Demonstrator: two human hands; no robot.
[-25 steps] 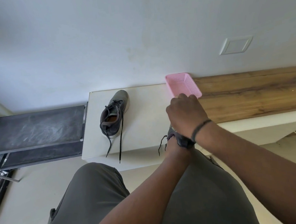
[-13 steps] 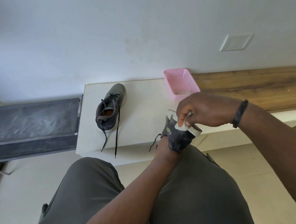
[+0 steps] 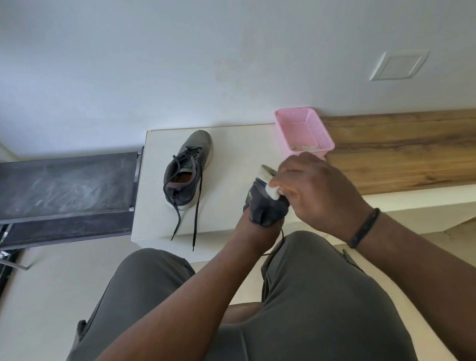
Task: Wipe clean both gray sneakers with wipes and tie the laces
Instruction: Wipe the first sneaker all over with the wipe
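**Wipe pressed to the held sneaker, its pair waiting on the white ledge**

Nearest, the left hand [image 3: 251, 230] reaches into the held sneaker [image 3: 265, 206] from below; most of it is hidden inside, so whether its fingers are curled cannot be told. This shoe is raised just in front of the white ledge [image 3: 229, 158], a lace dangling toward the lap. The right hand [image 3: 313, 189] has its fingers curled round a white wipe [image 3: 272, 190], pressing it on the shoe's side. On the ledge, left of the held shoe, the second sneaker [image 3: 188, 169] stands upright, laces untied and trailing over the front edge. At the ledge's far right end sits a pink basket [image 3: 314, 124].
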